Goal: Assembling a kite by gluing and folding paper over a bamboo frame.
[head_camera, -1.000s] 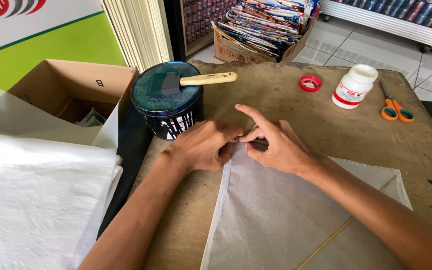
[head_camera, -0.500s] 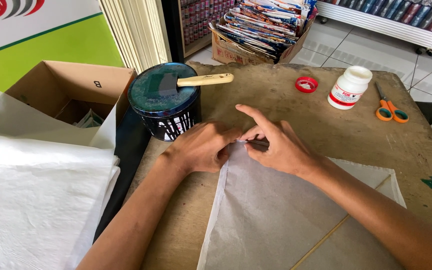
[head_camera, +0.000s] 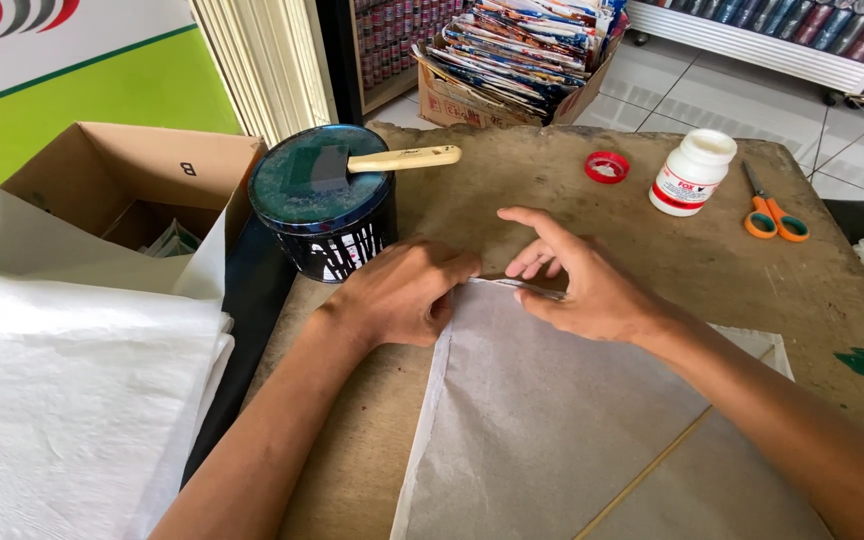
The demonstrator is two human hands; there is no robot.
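Both hands (head_camera: 402,295) have parted slightly on the paper sheet (head_camera: 542,420).

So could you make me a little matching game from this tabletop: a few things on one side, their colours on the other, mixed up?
Things:
1. scissors
2. bottle
3. cap
4. tin

Colours:
a. red
b. dark blue, brush lying on top
c. orange handles
d. white

Pairs: 1-c, 2-d, 3-a, 4-b
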